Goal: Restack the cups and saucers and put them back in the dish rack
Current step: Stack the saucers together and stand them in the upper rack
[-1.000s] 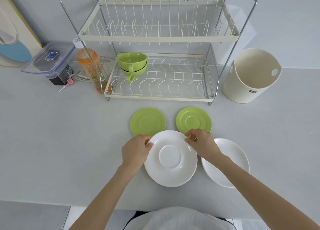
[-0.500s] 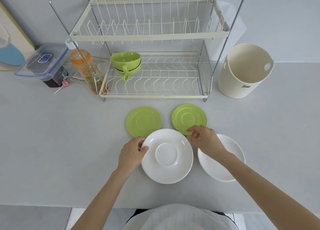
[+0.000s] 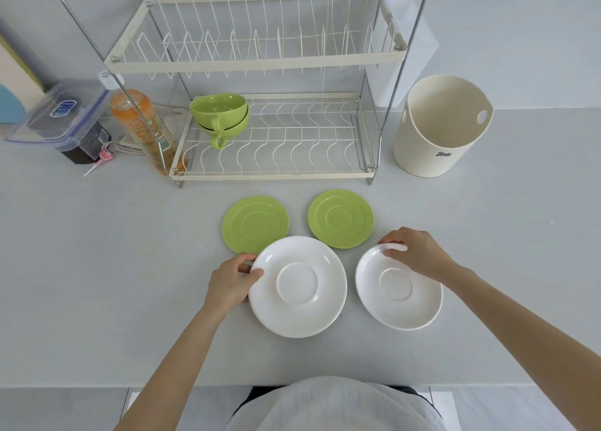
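Two white saucers lie side by side on the counter. My left hand (image 3: 232, 282) grips the left rim of the larger white saucer (image 3: 297, 286). My right hand (image 3: 414, 251) pinches the far rim of the smaller white saucer (image 3: 398, 289). Just behind them lie two green saucers, one on the left (image 3: 255, 223) and one on the right (image 3: 340, 217), flat and apart. Two stacked green cups (image 3: 221, 113) sit at the left end of the lower shelf of the wire dish rack (image 3: 273, 173).
A cream utensil holder (image 3: 440, 131) stands right of the rack. An orange bottle (image 3: 140, 125) and a lidded plastic container (image 3: 60, 115) sit to its left. The counter's front edge runs close to my body.
My right hand left the larger white saucer and moved right onto the far rim of the smaller one. My left hand stayed on the larger saucer's left rim.
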A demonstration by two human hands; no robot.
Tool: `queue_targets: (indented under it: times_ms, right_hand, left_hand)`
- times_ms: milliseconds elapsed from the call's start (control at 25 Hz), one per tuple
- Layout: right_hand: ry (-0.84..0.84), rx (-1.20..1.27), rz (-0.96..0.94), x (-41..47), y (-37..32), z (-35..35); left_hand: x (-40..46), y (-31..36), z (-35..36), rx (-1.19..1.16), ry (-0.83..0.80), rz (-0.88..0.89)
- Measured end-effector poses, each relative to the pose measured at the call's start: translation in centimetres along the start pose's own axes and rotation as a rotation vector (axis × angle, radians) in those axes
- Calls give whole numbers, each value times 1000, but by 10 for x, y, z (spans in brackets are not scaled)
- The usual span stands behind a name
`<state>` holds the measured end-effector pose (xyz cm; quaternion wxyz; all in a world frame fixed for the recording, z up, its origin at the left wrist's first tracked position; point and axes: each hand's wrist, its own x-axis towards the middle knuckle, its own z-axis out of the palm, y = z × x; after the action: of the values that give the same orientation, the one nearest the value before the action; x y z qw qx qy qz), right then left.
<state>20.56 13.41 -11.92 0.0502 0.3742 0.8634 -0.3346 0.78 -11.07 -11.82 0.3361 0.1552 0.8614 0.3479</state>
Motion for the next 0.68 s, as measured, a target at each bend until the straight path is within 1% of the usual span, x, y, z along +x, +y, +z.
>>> queue_targets:
  times_ms: [80, 320, 520, 600, 680]
  right_hand:
    - [-19, 49, 31, 1, 1, -3]
    - [-136, -4, 110, 10, 4, -15]
    - [-188, 34, 64, 9, 2, -27]
    - [-202, 40, 69, 9, -1, -33]
    - [-209, 100, 97, 9, -3, -41]
  left_hand:
    - [0, 0, 0, -20, 4, -11]
    - [-3, 3, -1, -84, -18, -41]
    - [-2, 3, -1, -91, -30, -44]
    - [-2, 3, 0, -93, -33, -41]
    - [-1, 2, -1, -94, -41, -39]
